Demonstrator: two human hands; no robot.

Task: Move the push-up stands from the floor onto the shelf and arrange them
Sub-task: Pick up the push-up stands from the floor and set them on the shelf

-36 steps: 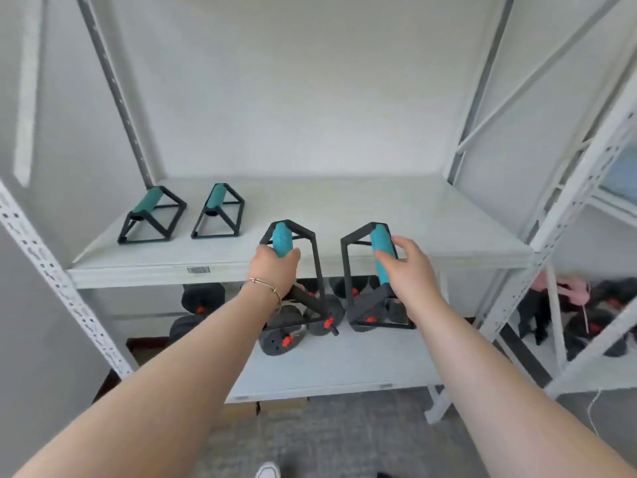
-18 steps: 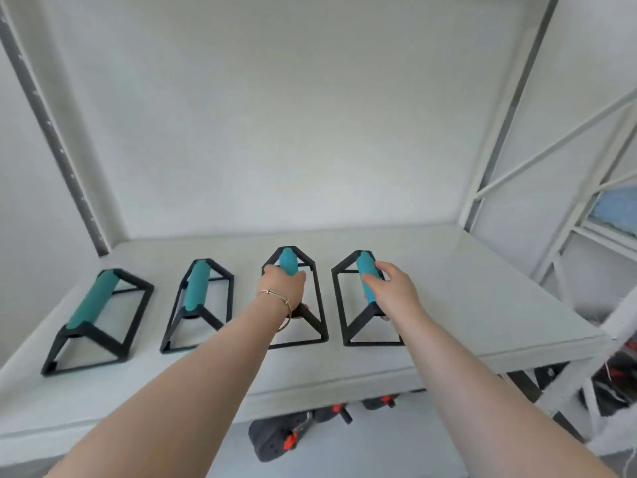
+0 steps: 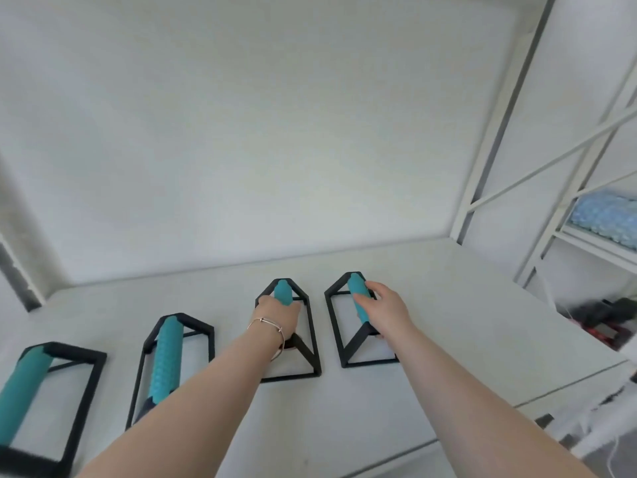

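Observation:
Several black push-up stands with teal grips stand in a row on the white shelf (image 3: pixel 465 315). My left hand (image 3: pixel 277 317), with a bracelet on the wrist, is closed around the grip of the third stand (image 3: pixel 283 292). My right hand (image 3: pixel 384 310) lies on the grip of the fourth stand (image 3: pixel 356 294), fingers wrapped loosely over it. Both of these stands rest flat on the shelf. To the left stand two more: one (image 3: pixel 167 360) beside my left forearm and one (image 3: pixel 24 388) at the left edge of the view.
The white wall (image 3: pixel 275 132) closes the back of the shelf. White metal uprights and a diagonal brace (image 3: pixel 517 167) stand at the right. A neighbouring rack holds a light blue textured thing (image 3: pixel 606 215) and dark and red items (image 3: pixel 606 319) lower down.
Both hands carried the two stands up from in front of the shelf edge and set them down on the shelf beside the other two. The view moved closer and higher.

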